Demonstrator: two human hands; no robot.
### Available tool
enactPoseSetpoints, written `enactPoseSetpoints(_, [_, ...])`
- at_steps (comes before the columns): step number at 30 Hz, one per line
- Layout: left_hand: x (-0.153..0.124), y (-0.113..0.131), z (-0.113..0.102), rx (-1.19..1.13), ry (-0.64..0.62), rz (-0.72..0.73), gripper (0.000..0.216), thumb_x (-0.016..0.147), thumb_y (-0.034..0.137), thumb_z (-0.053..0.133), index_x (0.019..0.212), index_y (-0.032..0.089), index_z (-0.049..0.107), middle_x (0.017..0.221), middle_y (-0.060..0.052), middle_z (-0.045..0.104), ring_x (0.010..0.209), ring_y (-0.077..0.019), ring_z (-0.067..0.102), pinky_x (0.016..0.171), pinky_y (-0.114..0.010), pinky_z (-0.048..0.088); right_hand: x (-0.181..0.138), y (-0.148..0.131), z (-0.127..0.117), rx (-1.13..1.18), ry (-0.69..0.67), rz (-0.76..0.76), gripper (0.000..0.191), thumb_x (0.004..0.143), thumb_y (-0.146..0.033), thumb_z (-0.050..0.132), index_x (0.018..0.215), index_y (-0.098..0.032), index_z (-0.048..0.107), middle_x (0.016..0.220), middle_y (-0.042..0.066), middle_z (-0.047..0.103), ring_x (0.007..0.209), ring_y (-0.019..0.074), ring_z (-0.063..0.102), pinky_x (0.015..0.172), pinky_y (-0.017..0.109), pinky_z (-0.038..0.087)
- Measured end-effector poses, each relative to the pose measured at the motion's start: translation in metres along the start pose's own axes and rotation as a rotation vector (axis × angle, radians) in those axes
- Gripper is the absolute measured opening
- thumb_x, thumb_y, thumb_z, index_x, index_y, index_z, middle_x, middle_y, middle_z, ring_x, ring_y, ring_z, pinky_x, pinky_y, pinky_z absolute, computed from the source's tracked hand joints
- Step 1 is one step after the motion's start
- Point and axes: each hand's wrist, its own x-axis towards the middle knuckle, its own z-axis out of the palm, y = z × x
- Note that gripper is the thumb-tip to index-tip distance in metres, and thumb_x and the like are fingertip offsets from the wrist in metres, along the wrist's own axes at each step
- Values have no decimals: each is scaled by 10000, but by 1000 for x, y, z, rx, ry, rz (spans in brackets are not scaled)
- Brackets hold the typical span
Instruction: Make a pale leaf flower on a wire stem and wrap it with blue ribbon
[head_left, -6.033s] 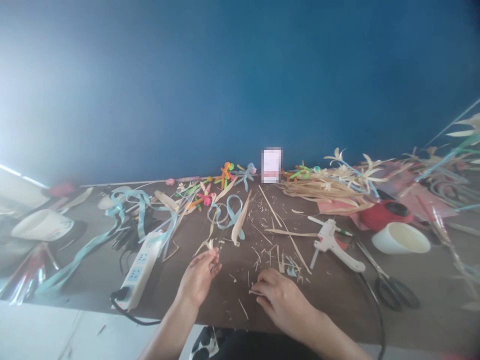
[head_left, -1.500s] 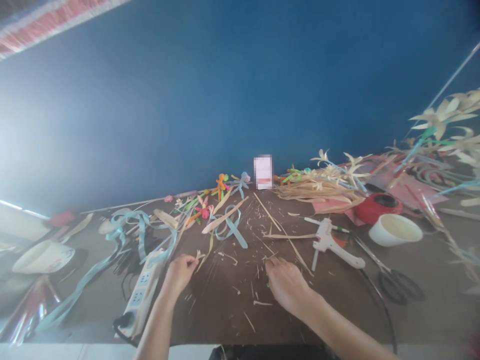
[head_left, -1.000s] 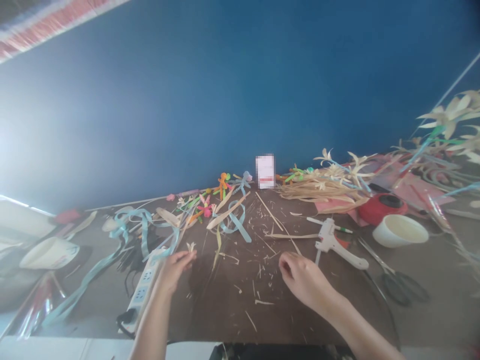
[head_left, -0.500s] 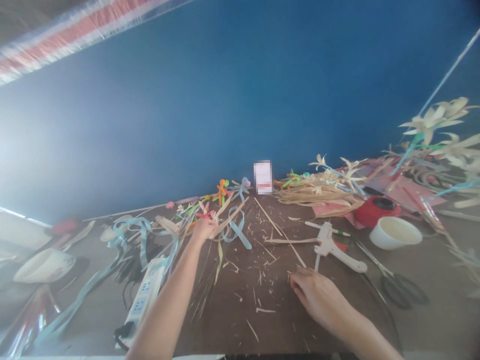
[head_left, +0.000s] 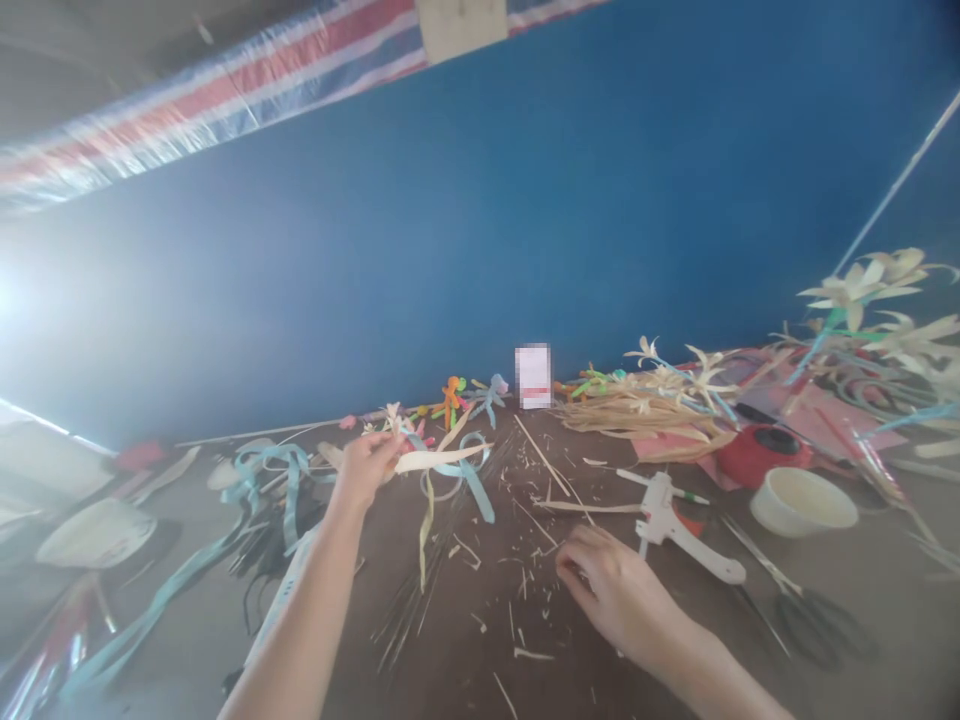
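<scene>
My left hand (head_left: 365, 467) is stretched out over the brown table (head_left: 465, 640), closed on a pale straw strip (head_left: 439, 458) that sticks out to the right, with a thin yellowish strand (head_left: 425, 530) hanging from it. A small straw flower (head_left: 391, 415) shows just above the fingers. My right hand (head_left: 611, 590) rests low on the table among straw scraps (head_left: 525, 580), fingers curled; I cannot make out anything in them. A light blue ribbon loop (head_left: 465, 475) lies just behind the strip.
A white glue gun (head_left: 667, 515) lies right of my right hand, with black scissors (head_left: 814, 610), a cream bowl (head_left: 802, 500) and a red tape roll (head_left: 765, 450) beyond. Straw bundles (head_left: 645, 405) and flowers fill the back right. A power strip (head_left: 274, 610) and blue ribbons (head_left: 255, 480) lie left.
My left hand reached forward from the table's middle to the ribbon pile and lifted the straw strip. My right hand stayed low on the table, shifting slightly left.
</scene>
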Motion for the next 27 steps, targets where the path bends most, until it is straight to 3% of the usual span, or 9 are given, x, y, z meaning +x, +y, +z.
enactPoseSetpoints(3, [-12,34,-13,-230,47,216,315,710,407,581,831,127,662,769,-63,678,747,-199,619,687,-286,460,25,-13,-19,85,105,-88,188,836,-132,418,760,-191,580,758,37,581,766,173,554,713,295,431])
enactPoseSetpoints(7, [-17,87,-31,-86,155,420,219,713,356,597,714,153,681,785,-45,661,744,-169,592,743,-289,439,59,-23,-30,164,190,-121,203,845,-183,430,968,-203,590,919,61,615,871,182,570,775,325,449])
enactPoseSetpoints(9, [-18,110,-38,-52,153,467,203,709,338,604,707,151,684,761,-39,655,738,-165,585,731,-291,439,74,-27,-27,174,188,-137,365,800,-210,502,1165,-205,499,1093,88,576,1016,217,526,865,391,421])
enactPoseSetpoints(13, [-25,143,-35,-136,-182,499,175,729,309,592,721,161,685,739,-31,644,657,-142,576,632,-272,460,99,-42,-26,382,179,-180,666,775,-294,553,1356,-209,238,1344,114,386,1220,233,362,980,440,322])
enactPoseSetpoints(15, [-30,156,-28,-219,-227,543,147,719,286,611,662,169,679,711,-25,630,636,-129,563,611,-262,460,113,-49,-28,529,167,-193,733,756,-335,580,1369,-224,192,1370,109,355,1229,224,355,969,425,334])
enactPoseSetpoints(17, [-33,167,-22,-381,-205,563,117,706,255,632,639,167,672,667,-17,616,619,-121,567,605,-261,466,128,-51,-28,613,125,-227,657,727,-340,611,1310,-231,329,1318,86,432,1183,215,412,949,400,347])
enactPoseSetpoints(20, [-34,184,-19,-663,-185,561,61,694,220,650,685,162,667,652,-9,618,576,-110,584,591,-270,479,150,-42,-21,644,76,-128,250,740,-324,580,936,-176,623,968,46,646,904,182,578,818,329,412])
enactPoseSetpoints(23, [-36,200,-29,-878,-159,572,52,717,162,625,666,164,637,703,11,622,576,-80,588,587,-240,477,164,-23,-18,629,120,52,212,762,-327,523,732,-146,629,658,12,619,602,139,555,614,278,413])
enactPoseSetpoints(27, [-40,202,-51,-1085,-99,624,141,772,83,550,670,150,620,703,38,621,590,-54,582,590,-208,473,157,1,-45,627,212,118,245,764,-376,508,781,-148,600,650,3,589,565,123,518,561,253,383])
